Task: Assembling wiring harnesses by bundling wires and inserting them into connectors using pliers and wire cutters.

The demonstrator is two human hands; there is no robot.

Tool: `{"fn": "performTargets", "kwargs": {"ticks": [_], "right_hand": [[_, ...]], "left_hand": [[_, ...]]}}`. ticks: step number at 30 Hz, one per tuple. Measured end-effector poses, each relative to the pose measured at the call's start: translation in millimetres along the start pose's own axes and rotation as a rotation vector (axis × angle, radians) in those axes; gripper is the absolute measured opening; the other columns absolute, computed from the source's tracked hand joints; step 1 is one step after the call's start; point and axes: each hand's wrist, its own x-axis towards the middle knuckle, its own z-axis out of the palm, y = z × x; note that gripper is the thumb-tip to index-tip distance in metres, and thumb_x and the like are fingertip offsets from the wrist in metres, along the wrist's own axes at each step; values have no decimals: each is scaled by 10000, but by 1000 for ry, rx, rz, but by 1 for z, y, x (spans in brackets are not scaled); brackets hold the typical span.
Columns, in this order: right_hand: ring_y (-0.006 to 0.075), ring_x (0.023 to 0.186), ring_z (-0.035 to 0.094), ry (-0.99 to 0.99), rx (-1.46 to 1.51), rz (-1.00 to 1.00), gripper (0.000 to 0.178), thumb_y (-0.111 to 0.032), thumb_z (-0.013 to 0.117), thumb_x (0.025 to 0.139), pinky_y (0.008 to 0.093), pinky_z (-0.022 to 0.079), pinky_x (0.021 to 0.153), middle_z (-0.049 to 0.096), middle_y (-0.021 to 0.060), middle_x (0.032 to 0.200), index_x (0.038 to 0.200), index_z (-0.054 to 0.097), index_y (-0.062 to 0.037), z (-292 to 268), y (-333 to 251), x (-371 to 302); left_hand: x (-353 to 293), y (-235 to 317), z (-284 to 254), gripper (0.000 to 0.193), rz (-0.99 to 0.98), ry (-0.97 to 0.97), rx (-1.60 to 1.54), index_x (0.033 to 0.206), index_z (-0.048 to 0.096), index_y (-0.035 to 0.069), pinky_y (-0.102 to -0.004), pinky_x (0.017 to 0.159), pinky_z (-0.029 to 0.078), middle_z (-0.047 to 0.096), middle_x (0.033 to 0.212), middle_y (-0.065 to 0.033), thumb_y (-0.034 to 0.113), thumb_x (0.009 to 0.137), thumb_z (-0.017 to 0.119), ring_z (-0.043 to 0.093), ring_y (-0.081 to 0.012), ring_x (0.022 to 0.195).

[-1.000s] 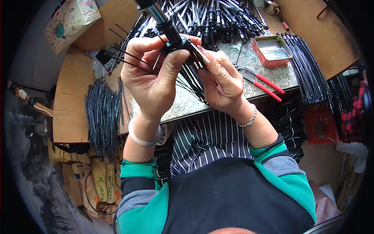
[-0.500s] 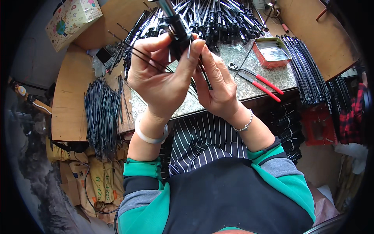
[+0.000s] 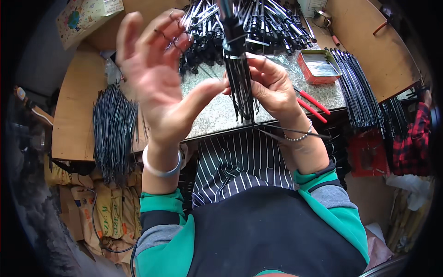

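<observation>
An umbrella frame (image 3: 238,76) with a shaft and a bundle of thin black ribs stands upright in front of me, its ribs hanging downward. My right hand (image 3: 275,87) closes on its right side, thumb and fingers at the ribs just under the black collar. Two or so dark ribs stick out to the right across my right wrist. My left hand (image 3: 159,83) is open and somewhat blurred, fingers spread and raised; its thumb tip reaches the left side of the frame. Thin dark strands cross its fingers, and I cannot tell whether they touch them.
Several similar frames (image 3: 272,27) lie piled at the back. Bundles of black ribs lie left (image 3: 115,134) and right (image 3: 360,87). A red tin (image 3: 318,76) of thin pale pieces and red-handled pliers (image 3: 313,108) rest on the speckled tabletop (image 3: 203,115).
My left hand has let go of the frame, spreading its fingers and moving up and left. The frame now stands lower and more upright, its ribs hanging down, with my right hand still on it.
</observation>
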Motion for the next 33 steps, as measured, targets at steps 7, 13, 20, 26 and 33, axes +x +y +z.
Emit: {"fn": "performTargets", "kwargs": {"ticks": [7,13,20,26,33], "right_hand": [[246,899,611,-78,-25,37,421,-153,547,877,370,504,800,606,185,973,1257,436,-9,-1,-2,3],[246,904,611,75,80,43,366,-235,496,910,354,497,791,596,150,948,1173,427,10,8,4,-2],[238,928,611,140,-269,-187,215,-94,569,864,343,481,838,607,149,961,1034,479,3,8,16,-15],[158,889,598,135,-329,-117,172,-47,582,850,290,471,812,611,96,919,997,510,10,8,6,-13],[32,766,502,250,-502,-196,153,-37,585,847,192,416,691,541,-16,852,976,509,-8,19,8,-15]], "left_hand": [[4,-21,-7,568,-326,-216,-300,1214,405,-12,-269,792,492,570,1029,-116,-7,724,693,586,-167,874],[17,-20,-7,363,-427,-409,-413,1071,542,-37,-237,669,525,577,1048,-101,-33,733,674,588,-132,836],[18,-22,1,390,-375,-342,-247,1046,549,-44,-262,751,508,612,964,-89,-26,696,720,593,-136,864],[19,-22,1,432,-392,-341,-263,1057,546,-51,-285,807,486,613,975,-100,-20,675,746,593,-152,908],[10,-16,14,389,-260,-244,-10,1068,531,-75,-279,845,461,590,972,-102,-42,717,694,587,-166,929]]}}
